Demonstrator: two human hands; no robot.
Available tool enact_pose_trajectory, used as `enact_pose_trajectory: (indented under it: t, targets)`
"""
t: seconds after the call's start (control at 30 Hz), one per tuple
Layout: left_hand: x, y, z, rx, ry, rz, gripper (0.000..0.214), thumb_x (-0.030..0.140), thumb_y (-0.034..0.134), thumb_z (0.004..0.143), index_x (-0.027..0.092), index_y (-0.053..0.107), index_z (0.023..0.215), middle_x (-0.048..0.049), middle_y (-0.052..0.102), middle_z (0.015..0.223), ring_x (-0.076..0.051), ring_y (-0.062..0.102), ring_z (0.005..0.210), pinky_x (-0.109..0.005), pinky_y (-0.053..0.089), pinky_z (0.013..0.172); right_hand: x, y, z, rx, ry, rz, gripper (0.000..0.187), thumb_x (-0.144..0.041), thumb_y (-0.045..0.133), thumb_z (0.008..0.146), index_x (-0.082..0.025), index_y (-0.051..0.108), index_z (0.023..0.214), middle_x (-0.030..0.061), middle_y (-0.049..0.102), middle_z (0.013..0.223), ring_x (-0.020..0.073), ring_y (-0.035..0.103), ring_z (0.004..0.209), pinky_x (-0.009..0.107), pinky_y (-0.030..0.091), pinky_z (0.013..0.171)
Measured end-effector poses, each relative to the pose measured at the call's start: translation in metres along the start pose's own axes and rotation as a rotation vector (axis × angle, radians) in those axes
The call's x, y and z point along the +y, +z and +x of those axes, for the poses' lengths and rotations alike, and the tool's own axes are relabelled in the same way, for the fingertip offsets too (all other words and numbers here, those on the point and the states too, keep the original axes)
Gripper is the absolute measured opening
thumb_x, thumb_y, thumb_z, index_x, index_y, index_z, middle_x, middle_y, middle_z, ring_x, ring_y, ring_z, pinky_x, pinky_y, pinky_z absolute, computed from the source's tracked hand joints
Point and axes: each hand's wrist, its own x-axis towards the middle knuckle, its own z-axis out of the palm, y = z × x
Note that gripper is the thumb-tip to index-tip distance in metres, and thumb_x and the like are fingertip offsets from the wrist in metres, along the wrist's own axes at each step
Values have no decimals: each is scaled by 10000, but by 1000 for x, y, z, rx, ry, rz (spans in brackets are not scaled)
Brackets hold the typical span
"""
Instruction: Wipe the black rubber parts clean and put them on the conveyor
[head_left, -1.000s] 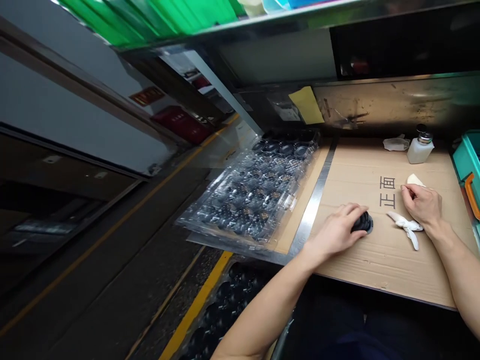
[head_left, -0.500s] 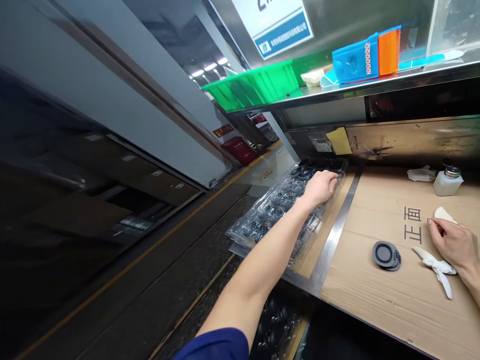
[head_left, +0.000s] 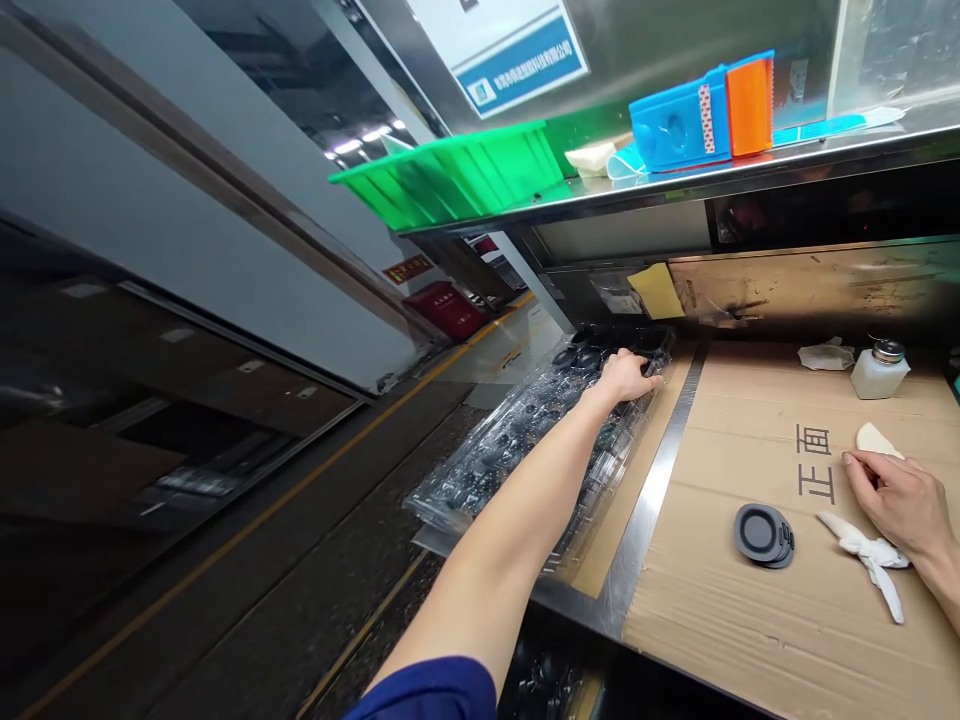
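Note:
My left hand [head_left: 630,377] reaches over the far end of a clear plastic tray [head_left: 517,430] with round pockets and black parts in it. Its fingers are apart and point down, close to a black part; the fingertips are partly hidden. On the cardboard sheet [head_left: 705,560], my right hand [head_left: 900,495] rests with thumb and forefinger closed together. A pale wedge, probably sponge [head_left: 876,438], shows just beyond those fingers; whether they grip it I cannot tell. Beside that hand lie a knotted white cloth strip [head_left: 870,548] and overlapping grey round discs [head_left: 763,535].
A white bottle with a metal top [head_left: 881,368] stands at the back right near a crumpled clear bag [head_left: 825,353]. Overhead, a shelf carries a green bin [head_left: 465,175] and a blue and orange box [head_left: 701,115]. More black parts [head_left: 540,680] lie below the table edge.
My left hand's fingers have gone from curled to more spread, lower over the tray. My right hand keeps its place. The whole view has shifted slightly.

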Motion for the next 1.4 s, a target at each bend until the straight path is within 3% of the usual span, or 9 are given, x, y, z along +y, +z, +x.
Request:
enact_pose_trajectory:
  t: [0.2,0.4,0.53,0.63,0.77,0.87,0.93,1.1,1.4]
  targets:
    - [6,0,2,-13,4,-44,580,589,642,823,139,712,1183,-200,687,1249,-397,581,1231,-460,430,1055,0,-1,0,2,-30,13,269,-373,557,992,-218,751,888,-16,724,708,155,643,616,297,444,694]
    - [2,-13,8,-4,40,-225,651,517,775,729,118,666,1232,-195,706,1243,-358,635,1175,-393,458,1014,2,0,0,-2,-36,9,253,-370,568,992,-221,744,886,-30,701,682,150,624,606,296,436,690]
    - [-3,-21,7,5,80,-447,326,429,707,818,132,722,950,-119,761,992,-317,677,1043,-374,486,962,2,0,1,5,-47,9,245,-360,572,990,-221,744,885,-32,708,695,146,627,612,292,435,689]
    - [-1,-27,0,39,78,-653,330,446,647,870,123,681,810,-109,735,833,-308,695,942,-394,525,889,1,-1,1,-4,-30,10,262,-366,557,995,-222,749,888,-26,720,712,145,634,621,288,435,683]
    - [14,-43,-31,50,98,-1112,407,439,409,1003,125,645,1112,-164,724,1175,-262,710,1053,-397,567,894,1,-2,1,-25,-13,20,286,-373,534,1002,-220,753,901,-12,728,723,147,638,626,291,438,684]
    - [31,-56,-75,-146,91,-1772,372,350,413,1008,130,616,1229,-178,641,1381,-269,671,1202,-389,564,964,3,-2,0,-32,-16,23,292,-386,534,1000,-217,751,903,-7,727,721,153,644,628,299,443,698]
    - [42,-61,-106,-267,50,-2011,376,349,421,1014,131,613,1253,-183,631,1399,-285,657,1235,-380,569,966,5,-2,0,-34,-11,18,299,-402,535,996,-218,750,898,-8,721,711,159,642,626,306,447,709]
    - [61,-60,-156,-358,-58,-2162,468,428,356,1044,112,573,1311,-234,643,1360,-323,653,1248,-431,551,1017,6,-3,3,-25,15,-21,318,-433,538,972,-226,752,861,-10,673,631,168,594,580,319,439,674]
    - [67,-68,-175,-324,-188,-2216,438,330,387,1036,97,532,1377,-244,634,1372,-307,638,1275,-462,444,1155,4,-7,8,-63,41,-31,402,-487,498,983,-201,754,865,52,660,610,226,604,602,359,419,629]
